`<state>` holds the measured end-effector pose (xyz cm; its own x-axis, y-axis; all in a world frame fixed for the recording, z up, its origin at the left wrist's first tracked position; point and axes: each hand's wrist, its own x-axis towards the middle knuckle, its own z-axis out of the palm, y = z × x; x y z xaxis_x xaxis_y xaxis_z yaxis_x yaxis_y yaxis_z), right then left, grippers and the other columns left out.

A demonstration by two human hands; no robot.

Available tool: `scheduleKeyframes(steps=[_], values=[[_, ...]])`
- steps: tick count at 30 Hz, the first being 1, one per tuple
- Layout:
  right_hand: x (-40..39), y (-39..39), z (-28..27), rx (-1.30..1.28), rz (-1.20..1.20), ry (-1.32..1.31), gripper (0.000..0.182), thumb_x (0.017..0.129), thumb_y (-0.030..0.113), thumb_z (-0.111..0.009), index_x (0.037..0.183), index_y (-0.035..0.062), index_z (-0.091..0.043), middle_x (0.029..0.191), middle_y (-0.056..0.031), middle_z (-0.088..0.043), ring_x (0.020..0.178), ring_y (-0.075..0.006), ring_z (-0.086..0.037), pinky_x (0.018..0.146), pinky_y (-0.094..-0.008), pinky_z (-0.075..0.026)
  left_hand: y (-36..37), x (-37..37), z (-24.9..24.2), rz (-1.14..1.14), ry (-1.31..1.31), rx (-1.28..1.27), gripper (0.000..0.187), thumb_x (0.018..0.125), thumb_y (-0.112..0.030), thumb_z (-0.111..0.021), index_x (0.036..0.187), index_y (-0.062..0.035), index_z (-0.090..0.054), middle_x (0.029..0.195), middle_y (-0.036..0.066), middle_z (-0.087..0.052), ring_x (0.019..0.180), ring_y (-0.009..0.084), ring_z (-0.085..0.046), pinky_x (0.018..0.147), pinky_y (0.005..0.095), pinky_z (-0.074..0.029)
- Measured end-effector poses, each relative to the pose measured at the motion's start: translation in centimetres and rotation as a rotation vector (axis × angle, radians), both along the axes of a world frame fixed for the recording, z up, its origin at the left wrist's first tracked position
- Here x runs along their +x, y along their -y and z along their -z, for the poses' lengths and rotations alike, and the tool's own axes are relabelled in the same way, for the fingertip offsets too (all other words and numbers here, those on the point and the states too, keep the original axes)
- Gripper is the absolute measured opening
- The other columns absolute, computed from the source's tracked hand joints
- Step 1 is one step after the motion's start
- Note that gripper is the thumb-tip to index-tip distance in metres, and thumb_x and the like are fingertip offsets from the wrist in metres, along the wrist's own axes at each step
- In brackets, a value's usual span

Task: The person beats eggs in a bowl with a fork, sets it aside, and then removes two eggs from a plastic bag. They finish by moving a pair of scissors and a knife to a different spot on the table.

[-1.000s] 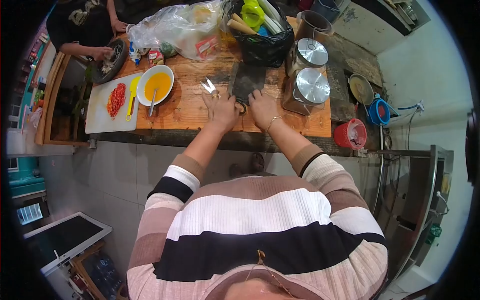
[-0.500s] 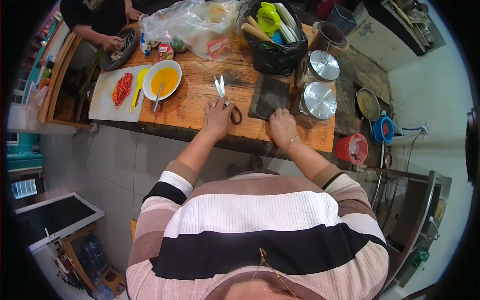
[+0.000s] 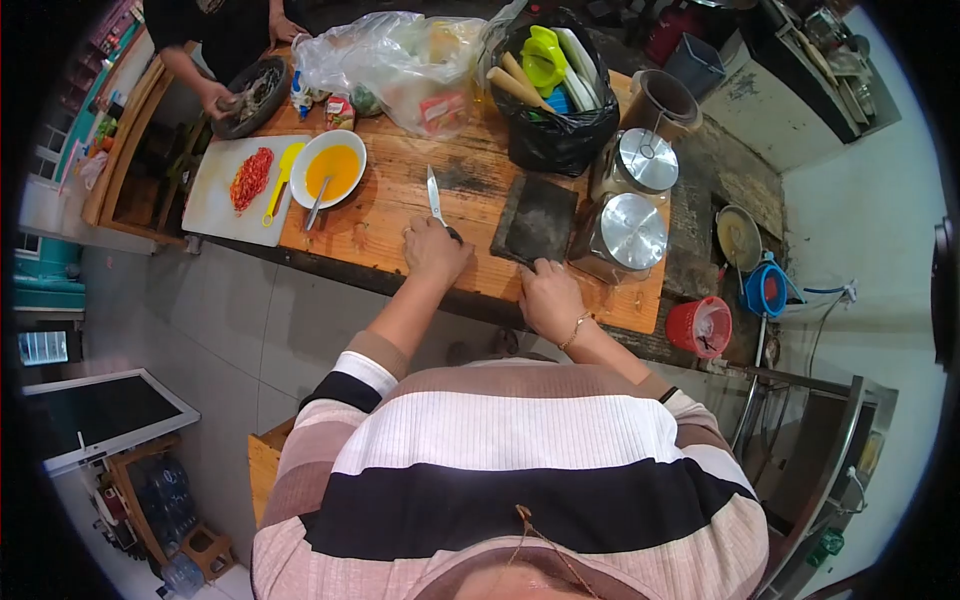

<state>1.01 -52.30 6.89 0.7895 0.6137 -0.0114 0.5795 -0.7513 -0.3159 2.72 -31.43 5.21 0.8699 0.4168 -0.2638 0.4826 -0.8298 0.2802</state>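
Observation:
My left hand is closed round the dark handles of a pair of scissors, which lies on the wooden table with its blades pointing away from me, close together. My right hand is at the near edge of a dark, square sheet, fingertips closed on that edge; the thumb is partly hidden. The sheet lies flat, right of the scissors. Just right of it stand two clear jars with silver lids, the nearer jar beside my right hand.
At left, a white cutting board holds chopped red pieces and a yellow utensil. Beside it stands a white bowl of orange-yellow liquid with a spoon. Plastic bags lie behind. Another person's hand works in a dark stone mortar.
My left hand has closed over the scissors' handles, and the blades have come together. My right hand has slid left along the sheet's near edge. The view has shifted slightly.

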Motion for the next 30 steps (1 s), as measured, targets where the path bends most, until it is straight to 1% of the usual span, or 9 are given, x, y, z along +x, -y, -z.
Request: scheduleKeyframes(steps=[3, 6, 12, 18, 19, 21, 22, 26, 30], values=[[-0.1, 0.8, -0.4, -0.011, -0.003, -0.059, 0.029, 0.079, 0.014, -0.064, 0.105, 0.0007, -0.065, 0.094, -0.0161, -0.057, 0.089, -0.0339, -0.058, 0.075, -0.0419, -0.050, 0.1, 0.2, -1.3, -0.020, -0.049, 0.007, 0.073, 0.069, -0.041, -0.078, 0.119, 0.0044, -0.051, 0.121, 0.022, -0.049, 0.117, 0.0383, -0.047, 0.096, 0.0463, -0.044], [0.0, 1.2, -1.4, 0.154, -0.017, -0.070, 0.018, 0.078, 0.010, -0.061, 0.091, -0.0017, -0.063, 0.092, -0.0192, -0.058, 0.089, -0.0369, -0.059, 0.074, -0.0461, -0.051, 0.4, 0.6, -1.6, -0.065, -0.061, -0.004, 0.077, 0.067, -0.041, -0.079, 0.121, 0.0041, -0.051, 0.123, 0.023, -0.049, 0.119, 0.0388, -0.045, 0.099, 0.0450, -0.043], [0.2, 2.5, -4.1, 0.257, -0.022, -0.263, 0.024, 0.082, 0.015, -0.063, 0.098, -0.0024, -0.066, 0.095, -0.0193, -0.062, 0.086, -0.0371, -0.062, 0.076, -0.0440, -0.051, -0.8, 0.5, -0.5, -0.132, -0.055, -0.087, 0.079, 0.064, -0.045, -0.079, 0.120, 0.0037, -0.052, 0.122, 0.025, -0.050, 0.118, 0.0398, -0.046, 0.100, 0.0446, -0.040], [1.0, 5.6, -9.8, 0.657, -0.017, -0.690, 0.028, 0.088, 0.018, -0.064, 0.108, -0.0017, -0.066, 0.096, -0.0161, -0.069, 0.082, -0.0217, -0.067, 0.074, -0.0334, -0.052, -0.2, -0.1, -3.5, -0.083, 0.081, -0.262, 0.061, 0.063, -0.041, -0.077, 0.102, 0.0027, -0.060, 0.105, 0.023, -0.056, 0.103, 0.0374, -0.054, 0.091, 0.0429, -0.044], [0.9, 6.4, -11.8, 0.715, 0.049, -0.675, 0.026, 0.088, 0.016, -0.065, 0.108, -0.0012, -0.066, 0.091, -0.0109, -0.069, 0.077, -0.0129, -0.062, 0.068, -0.0285, -0.050, 0.9, -0.4, -5.3, -0.040, 0.153, -0.268, 0.057, 0.062, -0.040, -0.078, 0.097, 0.0020, -0.061, 0.098, 0.021, -0.057, 0.097, 0.0359, -0.056, 0.087, 0.0427, -0.045], [1.0, 8.5, -13.6, 0.798, 0.187, -0.641, 0.025, 0.087, 0.012, -0.066, 0.108, -0.0006, -0.066, 0.090, -0.0082, -0.067, 0.071, -0.0097, -0.058, 0.063, -0.0253, -0.047, 3.2, -0.4, -8.6, 0.095, 0.260, -0.258, 0.052, 0.062, -0.039, -0.078, 0.092, 0.0013, -0.063, 0.091, 0.019, -0.059, 0.091, 0.0343, -0.058, 0.082, 0.0431, -0.047], [1.5, 9.4, -14.0, 0.774, 0.149, -0.347, 0.025, 0.086, 0.010, -0.066, 0.109, -0.0003, -0.065, 0.088, -0.0062, -0.064, 0.068, -0.0080, -0.054, 0.060, -0.0227, -0.043, 4.5, -0.2, -10.2, 0.185, 0.296, -0.243, 0.052, 0.062, -0.038, -0.078, 0.092, 0.0013, -0.063, 0.090, 0.019, -0.058, 0.090, 0.0341, -0.057, 0.082, 0.0436, -0.047], [2.6, 12.0, -13.4, 0.840, 0.334, -0.109, 0.021, 0.085, 0.007, -0.065, 0.104, -0.0014, -0.066, 0.086, -0.0060, -0.064, 0.067, -0.0090, -0.054, 0.060, -0.0229, -0.044, 10.4, 1.1, -15.4, 0.460, 0.345, -0.255, 0.055, 0.065, -0.040, -0.075, 0.096, 0.0033, -0.062, 0.094, 0.022, -0.058, 0.093, 0.0355, -0.057, 0.086, 0.0437, -0.047], [2.1, 13.0, -11.8, 0.828, 0.420, -0.117, 0.019, 0.086, 0.007, -0.065, 0.102, -0.0027, -0.066, 0.090, -0.0074, -0.064, 0.069, -0.0109, -0.058, 0.062, -0.0238, -0.045, 15.3, 2.6, -15.6, 0.588, 0.282, -0.172, 0.066, 0.068, -0.046, -0.072, 0.103, 0.0087, -0.059, 0.104, 0.026, -0.056, 0.100, 0.0395, -0.056, 0.091, 0.0437, -0.047]])
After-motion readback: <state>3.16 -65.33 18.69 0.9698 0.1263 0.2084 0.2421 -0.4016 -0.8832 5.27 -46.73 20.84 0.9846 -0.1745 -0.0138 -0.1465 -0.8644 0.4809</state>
